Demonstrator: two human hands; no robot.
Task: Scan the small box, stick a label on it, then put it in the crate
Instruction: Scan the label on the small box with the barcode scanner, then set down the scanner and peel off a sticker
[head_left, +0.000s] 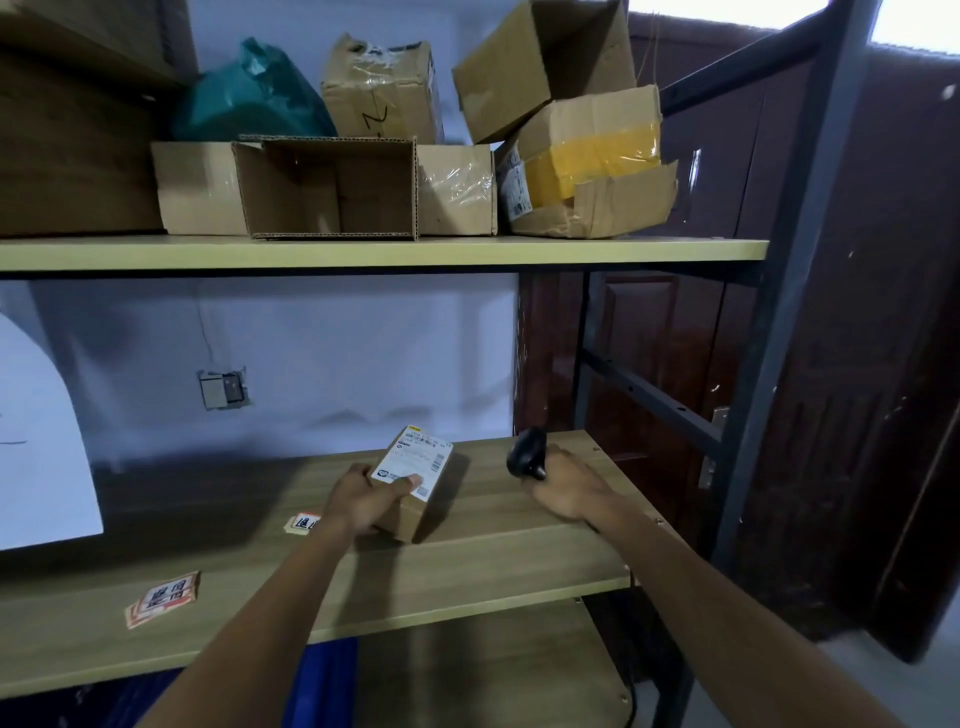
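Note:
A small cardboard box (415, 475) with a white shipping label on top rests on the wooden shelf (493, 551). My left hand (363, 501) grips its near end, thumb on the label. To the right, my right hand (566, 486) holds a black handheld scanner (525, 452), its head turned left toward the box, a short gap away. A stack of red-and-white labels (163, 598) lies at the shelf's front left, and a single label (303, 521) lies just left of my left wrist. A blue crate (322, 680) shows below the shelf's front edge.
The upper shelf (363, 254) carries several cardboard boxes, one open toward me (332, 189), and a teal bag (249, 98). A dark metal rack post (779, 312) and a brown door (857, 364) stand at the right. A white sheet (41, 441) is at the left.

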